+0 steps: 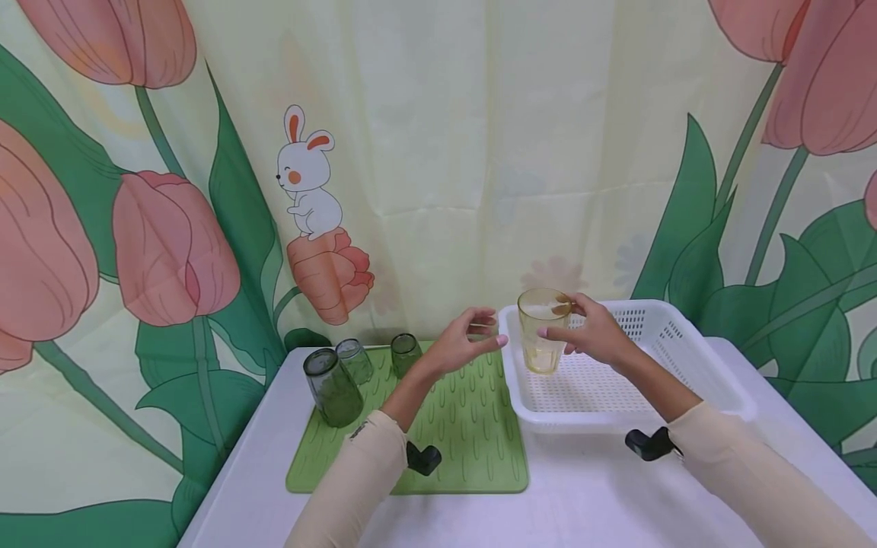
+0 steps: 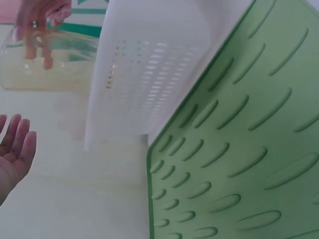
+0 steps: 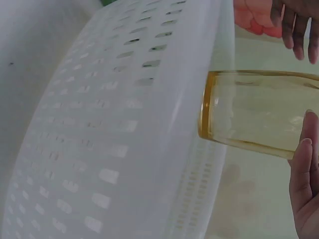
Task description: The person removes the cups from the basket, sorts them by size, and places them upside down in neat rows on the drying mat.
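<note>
My right hand (image 1: pixel 594 332) grips a clear yellow drinking glass (image 1: pixel 541 335) near its upper part, over the left end of a white perforated basket (image 1: pixel 630 420). In the right wrist view the glass (image 3: pixel 254 112) shows its thick amber base beside the basket wall (image 3: pixel 164 129). My left hand (image 1: pixel 460 339) is apart from the glass, its fingers relaxed with nothing in them, above the green drying mat (image 1: pixel 473 457). On the mat's left part stand a tall dark glass (image 1: pixel 333 390), a small clear-grey glass (image 1: pixel 355 361) and a small dark glass (image 1: pixel 406 355).
A white table (image 1: pixel 582 487) carries the mat and basket side by side. Behind it hangs a curtain (image 1: pixel 438 152) printed with tulips and a rabbit. A black wrist camera mount (image 1: pixel 423 459) sticks out under each forearm.
</note>
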Demonstrator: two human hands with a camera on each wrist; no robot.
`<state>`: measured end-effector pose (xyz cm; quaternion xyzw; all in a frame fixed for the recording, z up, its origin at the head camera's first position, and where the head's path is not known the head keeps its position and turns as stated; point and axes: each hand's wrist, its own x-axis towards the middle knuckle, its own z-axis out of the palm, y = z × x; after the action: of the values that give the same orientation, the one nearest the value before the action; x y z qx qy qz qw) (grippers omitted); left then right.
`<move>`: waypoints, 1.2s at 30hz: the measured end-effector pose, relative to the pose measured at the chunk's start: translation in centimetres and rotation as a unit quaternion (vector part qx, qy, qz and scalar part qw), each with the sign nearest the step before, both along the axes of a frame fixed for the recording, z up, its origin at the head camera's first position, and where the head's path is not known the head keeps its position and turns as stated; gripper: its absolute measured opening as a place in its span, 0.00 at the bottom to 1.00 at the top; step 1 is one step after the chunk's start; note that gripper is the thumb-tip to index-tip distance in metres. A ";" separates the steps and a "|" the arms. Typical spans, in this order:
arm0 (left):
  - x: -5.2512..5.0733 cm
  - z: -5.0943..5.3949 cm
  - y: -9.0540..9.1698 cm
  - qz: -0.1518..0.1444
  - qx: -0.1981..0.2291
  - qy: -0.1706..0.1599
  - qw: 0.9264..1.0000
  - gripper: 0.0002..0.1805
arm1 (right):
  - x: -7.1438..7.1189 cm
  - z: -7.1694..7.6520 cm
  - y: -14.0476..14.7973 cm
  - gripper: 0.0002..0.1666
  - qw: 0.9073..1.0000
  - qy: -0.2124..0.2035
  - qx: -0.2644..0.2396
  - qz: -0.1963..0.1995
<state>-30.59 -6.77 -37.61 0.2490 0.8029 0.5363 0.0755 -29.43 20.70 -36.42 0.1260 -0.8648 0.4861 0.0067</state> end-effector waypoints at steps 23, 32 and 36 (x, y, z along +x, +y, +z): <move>2.4 2.9 0.4 -0.071 -0.003 0.043 0.997 0.46 | 4.9 2.5 -3.5 0.49 0.996 0.024 -0.039 0.082; 2.6 2.9 0.2 -0.079 -0.022 0.057 0.995 0.48 | 5.0 2.1 -3.8 0.48 0.996 0.006 -0.039 0.082; 2.7 2.9 -0.1 -0.082 -0.028 0.059 0.994 0.49 | 5.0 2.0 -3.9 0.49 0.995 0.007 -0.045 0.094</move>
<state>-27.88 -6.83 -34.75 0.3430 0.7976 0.4899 0.0785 -24.38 16.82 -34.37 0.2097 -0.8264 0.5219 -0.0278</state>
